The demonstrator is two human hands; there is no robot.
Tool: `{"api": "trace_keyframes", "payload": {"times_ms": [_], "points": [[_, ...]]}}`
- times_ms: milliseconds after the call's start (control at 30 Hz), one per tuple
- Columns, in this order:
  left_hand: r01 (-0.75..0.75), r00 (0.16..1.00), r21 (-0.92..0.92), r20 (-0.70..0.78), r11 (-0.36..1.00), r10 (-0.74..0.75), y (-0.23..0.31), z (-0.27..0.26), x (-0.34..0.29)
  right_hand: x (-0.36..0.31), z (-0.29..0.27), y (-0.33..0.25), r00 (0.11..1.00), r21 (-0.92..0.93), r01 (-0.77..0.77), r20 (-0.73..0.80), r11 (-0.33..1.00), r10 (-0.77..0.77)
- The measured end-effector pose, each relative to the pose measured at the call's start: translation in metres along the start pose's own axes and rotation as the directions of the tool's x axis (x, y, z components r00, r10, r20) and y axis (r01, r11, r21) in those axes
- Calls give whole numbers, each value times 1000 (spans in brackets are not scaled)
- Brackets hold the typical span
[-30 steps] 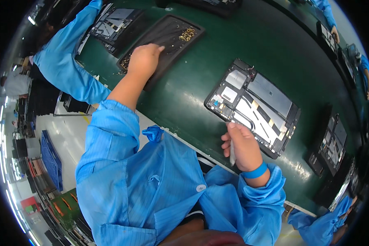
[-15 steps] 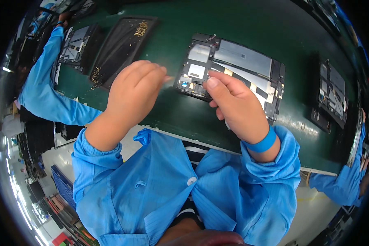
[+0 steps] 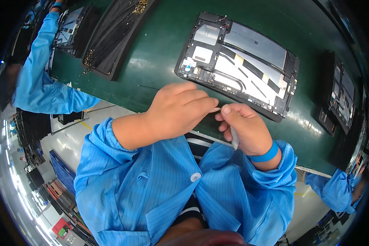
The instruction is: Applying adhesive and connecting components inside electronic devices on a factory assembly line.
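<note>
The left hand [image 3: 179,108] pinches a mostly hidden black cable [image 3: 147,87]; the curled right hand [image 3: 247,128] grips a half-covered pale tool [image 3: 235,140].

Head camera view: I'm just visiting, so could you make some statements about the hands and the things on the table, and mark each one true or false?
1. The opened tablet lies on the green table. True.
2. The black tray is to the right of the opened tablet. False: it is to the left.
3. The right hand holds a pale pen-like tool. True.
4. The blue wristband is worn on the left. False: it is on the right, just behind the right hand.
5. A thin dark cable shows beside the left hand. True.
6. The person's sleeves are red. False: they are blue.
</note>
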State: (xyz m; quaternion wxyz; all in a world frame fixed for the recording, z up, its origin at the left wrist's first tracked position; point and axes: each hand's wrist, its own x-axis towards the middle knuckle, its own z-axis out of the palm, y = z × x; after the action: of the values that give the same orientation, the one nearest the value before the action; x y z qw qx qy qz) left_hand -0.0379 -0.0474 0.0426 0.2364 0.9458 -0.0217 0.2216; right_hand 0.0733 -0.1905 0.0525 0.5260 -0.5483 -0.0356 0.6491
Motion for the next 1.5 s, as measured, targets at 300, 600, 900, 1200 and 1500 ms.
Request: {"api": "trace_keyframes", "payload": {"times_ms": [300,600,900,1200,1500], "points": [[96,995,133,-15,986,-95,-11,7,11,11,7,-31,787,101,563,-371,821,-494],[118,992,200,29,973,-126,-9,7,14,36,8,-11,331,-487,731,-359,478,-873],[131,985,273,73,953,-156,-5,6,16,50,-1,-1,223,-564,776,-170,280,-960],[106,991,244,51,964,-122,-6,7,14,51,-3,-1,206,-553,792,-153,257,-966],[113,987,248,81,962,-137,-7,5,17,45,-2,-5,367,-562,724,-177,400,-913]]}}
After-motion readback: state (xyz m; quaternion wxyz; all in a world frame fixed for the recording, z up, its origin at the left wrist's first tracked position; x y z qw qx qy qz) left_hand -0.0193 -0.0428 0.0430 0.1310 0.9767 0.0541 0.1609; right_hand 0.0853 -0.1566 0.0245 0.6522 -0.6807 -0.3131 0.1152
